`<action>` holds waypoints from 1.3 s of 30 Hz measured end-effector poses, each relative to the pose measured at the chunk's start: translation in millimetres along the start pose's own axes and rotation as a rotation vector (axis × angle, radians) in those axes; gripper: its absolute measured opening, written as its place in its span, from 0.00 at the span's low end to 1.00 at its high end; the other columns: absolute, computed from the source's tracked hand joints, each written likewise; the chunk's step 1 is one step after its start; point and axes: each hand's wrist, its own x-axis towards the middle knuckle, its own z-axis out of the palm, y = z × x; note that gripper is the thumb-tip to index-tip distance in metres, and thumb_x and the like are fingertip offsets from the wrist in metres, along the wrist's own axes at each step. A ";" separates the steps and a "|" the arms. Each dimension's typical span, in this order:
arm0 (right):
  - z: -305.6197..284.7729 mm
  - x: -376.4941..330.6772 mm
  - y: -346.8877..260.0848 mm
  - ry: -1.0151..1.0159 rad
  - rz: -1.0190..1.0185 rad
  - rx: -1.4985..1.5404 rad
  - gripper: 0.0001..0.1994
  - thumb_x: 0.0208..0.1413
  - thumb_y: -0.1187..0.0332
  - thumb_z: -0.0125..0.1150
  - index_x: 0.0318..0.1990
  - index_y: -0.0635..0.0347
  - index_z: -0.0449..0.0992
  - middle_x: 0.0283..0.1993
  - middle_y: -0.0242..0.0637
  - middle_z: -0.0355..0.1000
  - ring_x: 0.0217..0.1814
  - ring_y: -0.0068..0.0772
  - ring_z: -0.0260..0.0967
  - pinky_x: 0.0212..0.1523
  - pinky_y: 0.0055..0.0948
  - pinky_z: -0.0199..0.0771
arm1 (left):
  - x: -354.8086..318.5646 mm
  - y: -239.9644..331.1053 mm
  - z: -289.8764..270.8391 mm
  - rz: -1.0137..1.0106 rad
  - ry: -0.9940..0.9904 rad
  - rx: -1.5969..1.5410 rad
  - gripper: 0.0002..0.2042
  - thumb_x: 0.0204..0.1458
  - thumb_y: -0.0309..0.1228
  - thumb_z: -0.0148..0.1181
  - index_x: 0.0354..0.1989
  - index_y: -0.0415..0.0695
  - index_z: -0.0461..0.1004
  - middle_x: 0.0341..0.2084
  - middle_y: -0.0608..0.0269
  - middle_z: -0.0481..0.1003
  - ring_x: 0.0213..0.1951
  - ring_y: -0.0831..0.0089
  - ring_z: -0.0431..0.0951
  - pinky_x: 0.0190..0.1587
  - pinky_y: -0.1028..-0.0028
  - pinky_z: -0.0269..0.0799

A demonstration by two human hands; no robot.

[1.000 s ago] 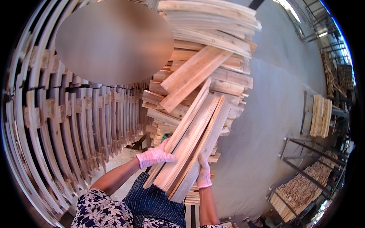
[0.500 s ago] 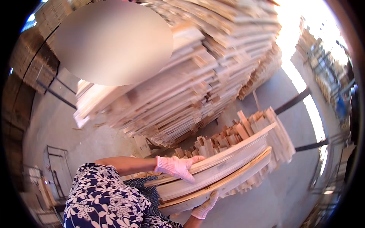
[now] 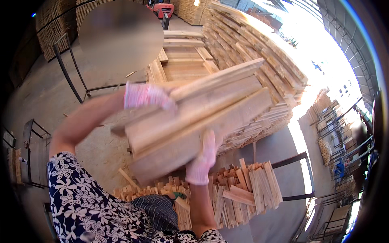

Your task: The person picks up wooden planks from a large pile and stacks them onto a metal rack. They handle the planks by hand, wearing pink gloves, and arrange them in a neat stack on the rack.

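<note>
I carry a bundle of pale wooden boards (image 3: 202, 117) at chest height, its long axis running from lower left up to the right. My left hand (image 3: 146, 96), in a pink glove, presses on the top of the bundle near its left end. My right hand (image 3: 202, 160), also gloved in pink, grips the bundle from below at its near edge. Both hands hold the same boards. The picture is blurred by motion.
A tall stack of boards (image 3: 259, 52) rises behind the bundle. Short wood pieces (image 3: 243, 194) lie in a low metal-framed rack below. Metal frames (image 3: 73, 77) stand on the concrete floor at left. More racks (image 3: 340, 137) line the right side.
The view has swung round and the bundle has turned from upright to nearly level, then tilted up to the right. Both hands kept their hold on the boards.
</note>
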 end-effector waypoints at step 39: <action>-468.1 -228.3 276.7 1.138 0.641 -0.265 0.22 0.66 0.57 0.58 0.61 0.59 0.73 0.40 0.33 0.74 0.40 0.27 0.69 0.42 0.30 0.73 | 385.7 -248.8 474.4 0.014 -0.993 1.100 0.26 0.62 0.52 0.52 0.59 0.47 0.75 0.56 0.49 0.76 0.58 0.53 0.77 0.61 0.56 0.72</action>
